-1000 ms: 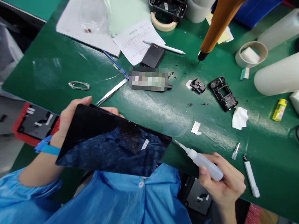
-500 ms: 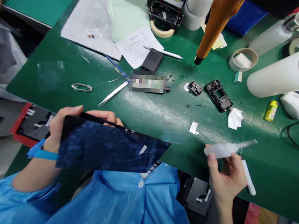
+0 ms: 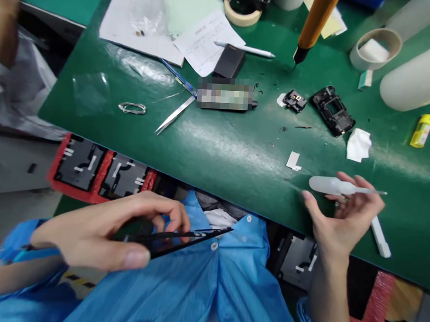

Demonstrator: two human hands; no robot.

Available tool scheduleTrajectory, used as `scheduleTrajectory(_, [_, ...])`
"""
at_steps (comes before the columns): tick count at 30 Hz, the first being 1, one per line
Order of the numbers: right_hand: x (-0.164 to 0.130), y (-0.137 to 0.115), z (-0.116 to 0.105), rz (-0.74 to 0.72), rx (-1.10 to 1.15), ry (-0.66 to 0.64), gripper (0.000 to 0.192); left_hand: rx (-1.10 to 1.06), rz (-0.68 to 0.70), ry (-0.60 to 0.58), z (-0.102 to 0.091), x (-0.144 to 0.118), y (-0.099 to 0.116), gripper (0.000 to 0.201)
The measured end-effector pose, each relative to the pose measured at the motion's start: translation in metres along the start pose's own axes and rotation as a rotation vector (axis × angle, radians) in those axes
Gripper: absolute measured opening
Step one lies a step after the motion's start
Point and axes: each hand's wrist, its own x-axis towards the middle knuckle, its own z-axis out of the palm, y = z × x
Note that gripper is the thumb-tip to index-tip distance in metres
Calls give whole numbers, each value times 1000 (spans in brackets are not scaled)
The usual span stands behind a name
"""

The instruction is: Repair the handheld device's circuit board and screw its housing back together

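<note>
A: We see the left hand pinching a thin black panel edge-on, thumb below and fingers curled over its upper face; the panel lies nearly flat, low against the blue smock and short of the green bench.

B: And we find the right hand palm-up over the bench's near edge, its fingers loosely closed around a translucent dropper bottle whose fine nozzle points right.

A: We note, just right of that hand, a white pen-like tool lying on the mat.

B: Farther back we mark tweezers, a wire coil, a black frame part, a white wipe and a yellow vial. An orange driver hangs tip-down above the mat. Below the bench edge sit red trays of black parts.
</note>
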Motion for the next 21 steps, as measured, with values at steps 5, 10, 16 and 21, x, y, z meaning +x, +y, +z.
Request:
scheduleTrajectory(5, [-33, -29, -21, -396, 63, 107, 41, 103, -79, -208, 2, 27, -1, 37])
scheduleTrajectory(10, [-80, -52, -16, -390, 124, -794, 39, 85, -82, -240, 8, 35, -4, 36])
scheduleTrajectory(16, [-100, -42, 9, -414, 140, -851, 10, 73, -112, -295, 11, 40, -7, 39])
scheduleTrajectory(21, [-102, -33, 18, -554, 79, -820, 17, 85, -120, -326, 11, 44, -12, 45])
